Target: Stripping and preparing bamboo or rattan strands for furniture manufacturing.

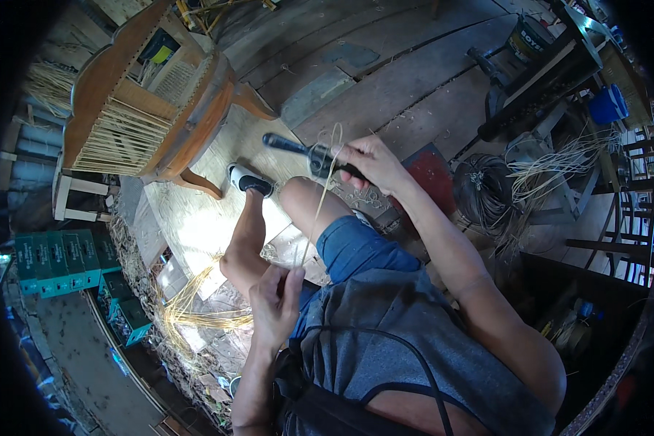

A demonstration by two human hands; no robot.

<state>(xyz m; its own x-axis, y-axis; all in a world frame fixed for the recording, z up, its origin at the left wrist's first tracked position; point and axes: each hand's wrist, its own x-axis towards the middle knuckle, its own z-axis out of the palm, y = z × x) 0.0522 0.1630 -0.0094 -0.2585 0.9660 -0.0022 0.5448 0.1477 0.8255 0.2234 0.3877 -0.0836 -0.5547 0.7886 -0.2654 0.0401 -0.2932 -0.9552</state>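
Observation:
A thin pale cane strand [319, 216] runs between my two hands above my lap. Low in the view, my left hand [275, 299] is closed, pinching the strand's lower part between thumb and finger. Farther up, my right hand [368, 164] grips the strand's upper part, and a small loop stands up beside the fingers. Against that hand is a dark tool with a rounded handle [285, 143]; its exact kind and whether the fingers hold it too are unclear. At far left stands a wooden chair [185, 120] with light cane strands [118, 138] strung across its frame.
A bundle of golden cane [203, 318] lies by my left arm. Green crates [57, 260] are stacked at left. On the right are a dark coil [481, 192], pale loose strands [556, 171], a blue cup [607, 105] and a black bucket [528, 38].

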